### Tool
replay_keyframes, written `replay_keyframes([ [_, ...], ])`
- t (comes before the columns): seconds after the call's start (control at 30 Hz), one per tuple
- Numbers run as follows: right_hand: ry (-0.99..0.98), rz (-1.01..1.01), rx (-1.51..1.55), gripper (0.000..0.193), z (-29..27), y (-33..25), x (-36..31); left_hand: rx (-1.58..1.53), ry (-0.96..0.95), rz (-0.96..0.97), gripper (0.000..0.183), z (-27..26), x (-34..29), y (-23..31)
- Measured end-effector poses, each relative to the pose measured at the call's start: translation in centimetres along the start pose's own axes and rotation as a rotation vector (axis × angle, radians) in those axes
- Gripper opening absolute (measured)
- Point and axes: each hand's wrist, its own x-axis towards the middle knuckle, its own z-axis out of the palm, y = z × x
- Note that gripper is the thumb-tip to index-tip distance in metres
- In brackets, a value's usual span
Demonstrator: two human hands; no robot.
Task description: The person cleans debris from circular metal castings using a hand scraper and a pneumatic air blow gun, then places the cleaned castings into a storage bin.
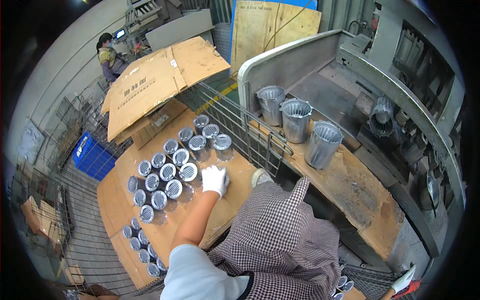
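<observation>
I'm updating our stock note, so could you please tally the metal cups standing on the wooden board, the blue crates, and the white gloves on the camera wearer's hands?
Metal cups: 3
Blue crate: 1
White gloves: 2
Total: 6

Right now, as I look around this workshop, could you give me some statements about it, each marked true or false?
1. The left hand is bare. False: it wears a white glove.
2. Slotted metal cylinders stand on a brown sheet. True.
3. Only one grey metal cup stands along the wooden board. False: three grey metal cups stand there.
4. The person wears a checked apron. True.
5. The blue crate is at the right edge of the view. False: it is on the left, by the wire mesh.
6. The right hand also wears a white glove. True.
</observation>
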Motion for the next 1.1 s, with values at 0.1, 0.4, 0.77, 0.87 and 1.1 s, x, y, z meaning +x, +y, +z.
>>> replay_keyframes([
  [0.1, 0.038, -0.015, -0.032, 0.05, -0.6, 0.8, -0.1, -0.081, -0.075, 0.097, 0.049, -1.6, -1.6, 0.4],
  [0.4, 0.165, -0.03, 0.127, 0.049, 2.7, -6.3, -3.3, -0.981, -0.231, -0.484, 0.073, 7.0, -3.5, -3.7],
  [0.77, 0.31, -0.029, -0.053, 0.038, 1.3, -15.3, -6.1, -0.972, 0.466, -0.179, 0.042, -19.5, -1.6, 3.4],
  [0.87, 0.402, -0.079, -0.129, 0.035, 1.4, -15.3, -6.4, -1.16, 0.483, 0.065, 0.033, -25.3, -0.1, 9.0],
  [1.1, 0.435, -0.09, -0.098, 0.029, 1.8, -16.7, -6.3, -0.858, 0.117, 0.519, 0.056, -29.7, 3.5, 25.8],
])
